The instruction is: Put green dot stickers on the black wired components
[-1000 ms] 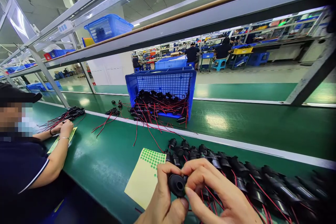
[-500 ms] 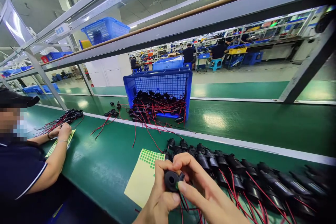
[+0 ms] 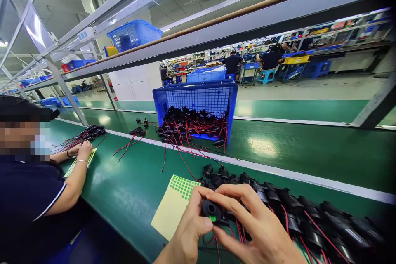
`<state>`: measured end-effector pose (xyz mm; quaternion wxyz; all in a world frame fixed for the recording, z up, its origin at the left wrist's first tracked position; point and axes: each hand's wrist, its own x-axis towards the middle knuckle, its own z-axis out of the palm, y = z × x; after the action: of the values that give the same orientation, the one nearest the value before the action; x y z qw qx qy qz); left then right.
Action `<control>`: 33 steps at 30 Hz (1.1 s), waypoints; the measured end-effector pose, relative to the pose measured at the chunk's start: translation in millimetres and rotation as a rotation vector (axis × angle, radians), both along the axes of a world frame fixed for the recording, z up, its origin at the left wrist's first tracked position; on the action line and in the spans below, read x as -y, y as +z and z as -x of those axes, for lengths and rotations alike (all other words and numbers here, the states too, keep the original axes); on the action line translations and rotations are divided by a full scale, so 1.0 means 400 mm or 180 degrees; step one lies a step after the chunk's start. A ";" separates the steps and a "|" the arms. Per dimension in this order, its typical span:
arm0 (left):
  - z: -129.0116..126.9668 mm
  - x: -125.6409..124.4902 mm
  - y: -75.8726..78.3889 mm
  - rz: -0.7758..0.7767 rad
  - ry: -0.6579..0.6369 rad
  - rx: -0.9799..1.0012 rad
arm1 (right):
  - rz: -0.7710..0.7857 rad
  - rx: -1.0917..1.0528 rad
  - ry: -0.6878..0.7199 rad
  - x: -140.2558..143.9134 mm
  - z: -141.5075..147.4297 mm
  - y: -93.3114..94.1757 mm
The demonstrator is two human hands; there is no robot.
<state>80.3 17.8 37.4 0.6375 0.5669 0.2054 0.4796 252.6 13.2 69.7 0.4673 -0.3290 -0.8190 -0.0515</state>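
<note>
A small black water pump (image 3: 206, 210) is held with its round end and central hole facing me. A green round sticker (image 3: 213, 218) lies on that face, below the hole. My left hand (image 3: 188, 231) is closed on the pump, thumb at its lower left and index finger over the top. My right hand (image 3: 253, 222) curves round the other side, index fingertip at the upper rim and thumb below; its hold is partly hidden. Left of the hands lies a yellowish sheet (image 3: 167, 214) with rows of green dot stickers (image 3: 182, 185).
Rows of black pumps (image 3: 291, 202) with red and black wires lie to the right. A blue crate (image 3: 232, 111) on its side holds more of them behind. At left, a co-worker (image 3: 27, 189) works over another sticker sheet (image 3: 89, 159). A shelf rail (image 3: 198, 41) crosses above.
The sticker on the pump's face now shows clearly. My right thumb has moved off it and dropped below, and the right fingers have spread further. The view has shifted slightly left.
</note>
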 end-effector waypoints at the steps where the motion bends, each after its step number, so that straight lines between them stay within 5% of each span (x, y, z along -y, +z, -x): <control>1: 0.003 0.006 0.013 0.0003 0.0012 -0.0068 | -0.0036 0.0051 -0.0024 0.000 0.000 -0.003; 6: 0.012 0.024 0.047 0.0117 -0.0003 -0.0272 | -0.0105 0.0264 -0.0089 0.005 0.002 -0.020; 13: 0.016 0.012 0.002 0.0028 -0.0127 -0.0039 | -0.0019 0.0302 -0.0098 0.003 0.004 -0.026; 33: 0.005 0.015 -0.012 0.0267 -0.0301 0.0321 | -0.0307 0.0629 -0.0121 0.008 0.001 -0.046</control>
<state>78.2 12.0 32.4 0.6922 0.5239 0.1659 0.4679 252.1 9.9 51.5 0.3985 -0.3149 -0.8513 -0.1319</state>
